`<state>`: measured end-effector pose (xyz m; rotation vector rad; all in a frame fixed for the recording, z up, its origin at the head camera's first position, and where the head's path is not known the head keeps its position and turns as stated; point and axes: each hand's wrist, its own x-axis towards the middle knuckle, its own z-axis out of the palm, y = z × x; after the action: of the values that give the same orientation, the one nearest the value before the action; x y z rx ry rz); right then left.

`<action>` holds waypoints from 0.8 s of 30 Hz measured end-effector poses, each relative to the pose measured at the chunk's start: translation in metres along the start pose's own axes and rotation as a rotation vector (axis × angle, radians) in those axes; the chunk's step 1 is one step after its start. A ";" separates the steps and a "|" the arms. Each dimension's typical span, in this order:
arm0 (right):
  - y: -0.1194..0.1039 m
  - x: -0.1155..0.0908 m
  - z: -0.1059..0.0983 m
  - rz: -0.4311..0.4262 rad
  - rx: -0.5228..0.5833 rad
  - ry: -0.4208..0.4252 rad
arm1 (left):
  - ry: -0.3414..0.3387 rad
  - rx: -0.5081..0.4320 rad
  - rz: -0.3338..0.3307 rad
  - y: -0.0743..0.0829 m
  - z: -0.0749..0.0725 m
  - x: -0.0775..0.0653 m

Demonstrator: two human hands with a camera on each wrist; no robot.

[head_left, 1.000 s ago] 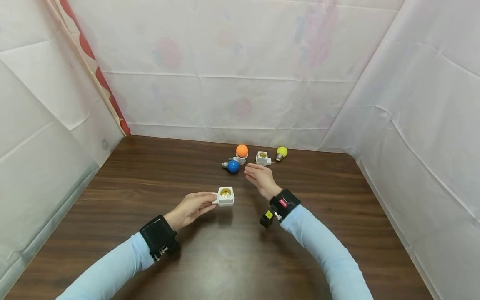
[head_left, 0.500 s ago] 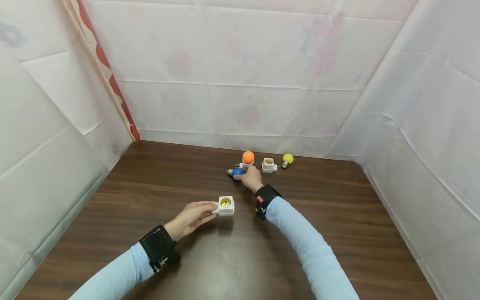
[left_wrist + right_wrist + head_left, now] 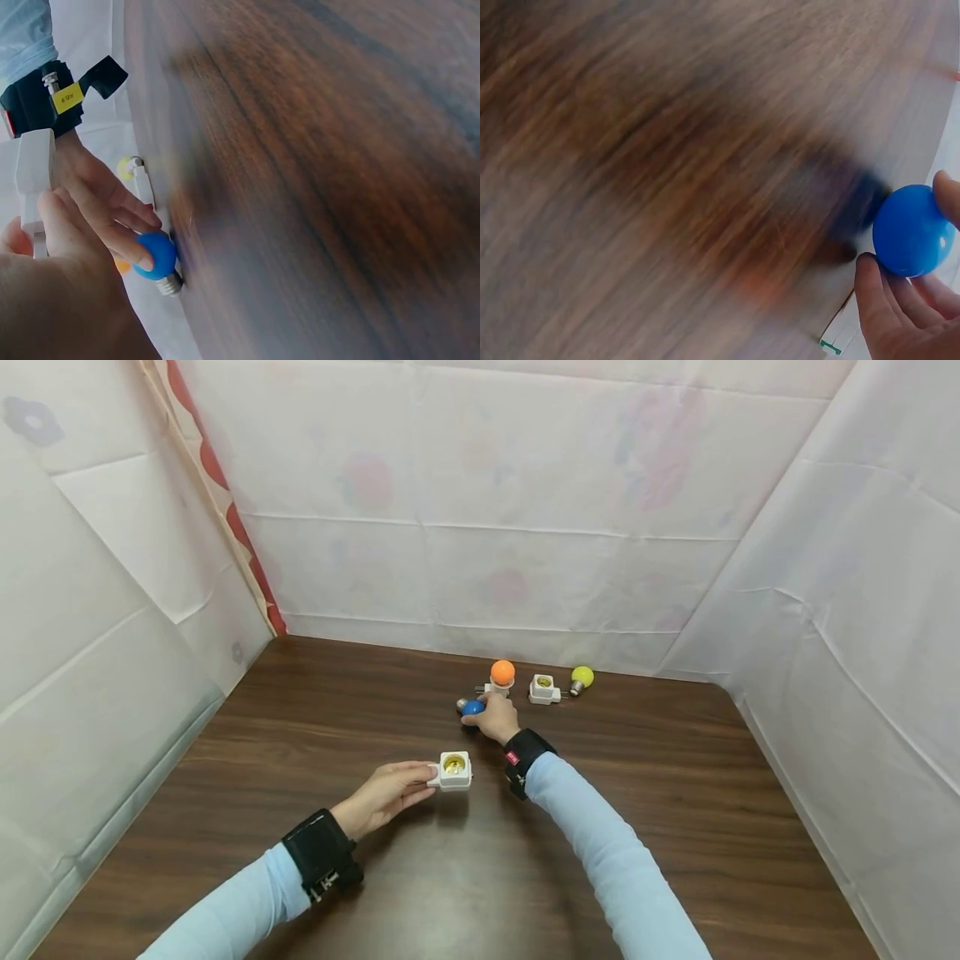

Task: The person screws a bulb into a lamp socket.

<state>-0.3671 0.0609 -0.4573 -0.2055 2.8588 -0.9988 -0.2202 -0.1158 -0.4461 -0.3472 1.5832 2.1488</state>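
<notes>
My left hand (image 3: 386, 795) pinches a white square lamp socket (image 3: 455, 772) by its narrow end, above the table. The brass-coloured opening of the socket faces up, with nothing in it. Farther off, my right hand (image 3: 497, 718) holds a blue light bulb (image 3: 472, 708) by its round part, between thumb and fingers. Its metal screw base (image 3: 170, 285) points away from the palm in the left wrist view. In the right wrist view the blue globe (image 3: 911, 231) hides that base. Whether the bulb touches the table I cannot tell.
Behind the right hand an orange bulb (image 3: 502, 672) stands upright in a white socket. To its right are another white socket (image 3: 543, 690) and a yellow-green bulb (image 3: 582, 677) lying on the wooden table (image 3: 360, 710). White sheets (image 3: 465, 577) hang around the table.
My right hand has moved left to the blue bulb and taken hold of it by its globe. The bulb has tilted slightly. My left hand keeps its hold on the socket.
</notes>
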 end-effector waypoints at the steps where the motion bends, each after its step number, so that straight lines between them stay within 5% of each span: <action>1: 0.001 0.000 -0.001 -0.001 0.003 0.005 | 0.003 -0.004 -0.001 0.000 0.000 0.000; 8: 0.012 -0.008 -0.010 0.008 0.058 -0.002 | -0.007 0.015 -0.014 0.000 0.003 0.005; 24: 0.042 -0.039 -0.053 0.025 0.366 -0.094 | -0.034 0.058 -0.001 0.014 0.018 0.035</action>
<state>-0.3404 0.1324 -0.4399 -0.1774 2.5308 -1.4375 -0.2560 -0.0951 -0.4447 -0.2906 1.6222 2.0925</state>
